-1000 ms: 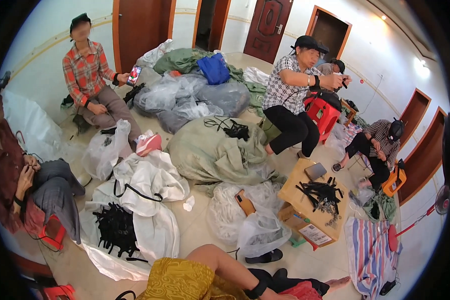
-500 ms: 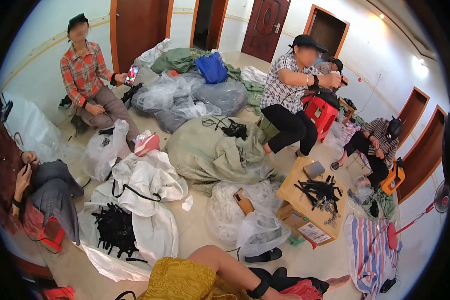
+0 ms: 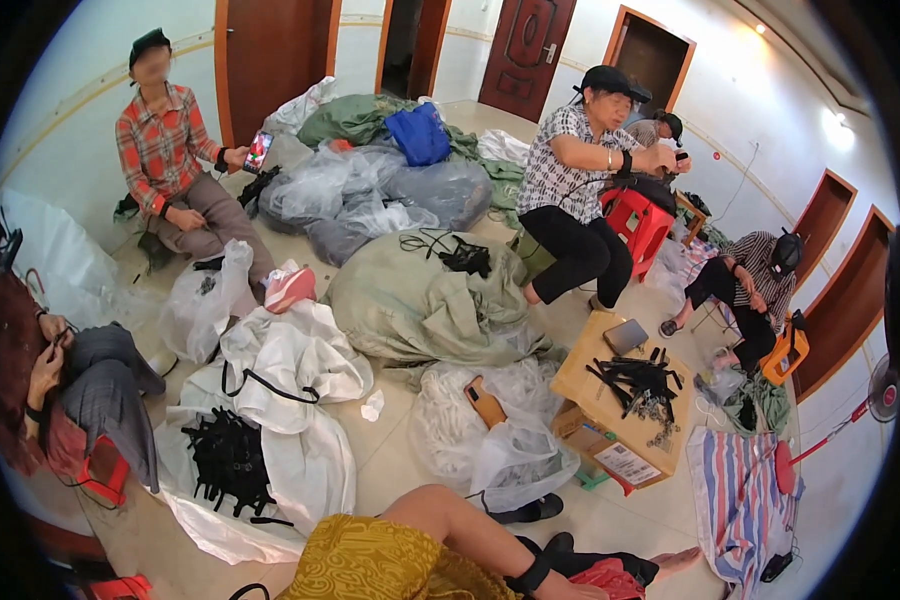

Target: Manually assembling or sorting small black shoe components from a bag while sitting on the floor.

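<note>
A white label with dark print is carried on the side of a cardboard carton, and a smaller greenish patch is seen beside it; the print is too small to be read. The screen of a lit phone, held up by a seated co-worker in a checked shirt, is filled with colour, but no words can be made out on it.

At the lower edge of the view, a red sheet is seen, bright, rumpled and partly cut off, lying against black trousers; whether it is cloth or plastic cannot be told. Beside it, a bent arm is seen in a mustard patterned sleeve, with a black band fastened at the wrist. The left hand is almost wholly cut off, so whether its fingers are spread, curled or closed on the sheet cannot be told. The right hand is not shown.

On the carton, black straps are heaped with metal clips. Beside the carton, a brown phone is rested on clear plastic bags
</note>
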`<action>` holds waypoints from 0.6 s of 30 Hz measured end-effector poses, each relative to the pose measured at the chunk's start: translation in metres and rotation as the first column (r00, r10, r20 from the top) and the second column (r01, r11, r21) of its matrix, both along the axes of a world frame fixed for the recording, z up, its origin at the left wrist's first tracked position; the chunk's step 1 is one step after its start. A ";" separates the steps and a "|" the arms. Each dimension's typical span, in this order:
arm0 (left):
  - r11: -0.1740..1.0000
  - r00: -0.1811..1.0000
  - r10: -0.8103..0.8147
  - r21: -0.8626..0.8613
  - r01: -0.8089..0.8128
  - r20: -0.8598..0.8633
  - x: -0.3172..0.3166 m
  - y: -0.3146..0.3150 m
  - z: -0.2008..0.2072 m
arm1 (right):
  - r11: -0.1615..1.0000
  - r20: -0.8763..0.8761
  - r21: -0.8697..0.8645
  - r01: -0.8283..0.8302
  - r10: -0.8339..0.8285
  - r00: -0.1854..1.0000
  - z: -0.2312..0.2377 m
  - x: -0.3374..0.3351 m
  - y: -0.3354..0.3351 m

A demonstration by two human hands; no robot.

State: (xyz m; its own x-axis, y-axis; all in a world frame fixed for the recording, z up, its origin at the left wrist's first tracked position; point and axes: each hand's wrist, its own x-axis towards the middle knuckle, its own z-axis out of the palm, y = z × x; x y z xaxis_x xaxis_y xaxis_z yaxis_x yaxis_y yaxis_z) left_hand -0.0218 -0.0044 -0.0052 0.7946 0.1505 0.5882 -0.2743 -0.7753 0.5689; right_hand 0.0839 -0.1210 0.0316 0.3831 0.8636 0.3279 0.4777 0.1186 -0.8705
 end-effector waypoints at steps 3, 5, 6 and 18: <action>0.984 0.974 -0.146 -0.132 0.124 -0.172 0.004 -0.002 0.006 | 0.968 -0.175 -0.228 0.100 -0.142 0.974 0.021 -0.014 -0.005; 0.962 0.967 -0.173 -0.244 0.126 -0.184 0.005 -0.002 -0.002 | 0.969 -0.180 -0.243 0.037 -0.083 0.980 0.017 -0.014 0.011; 0.960 0.968 -0.166 -0.256 0.116 -0.187 0.006 -0.001 -0.007 | 0.968 -0.182 -0.251 -0.020 -0.027 0.983 0.015 -0.016 0.017; 0.999 0.982 -0.027 0.036 0.034 -0.187 -0.006 0.002 -0.013 | 0.809 -0.135 -0.233 -0.539 0.522 0.842 0.008 -0.035 0.080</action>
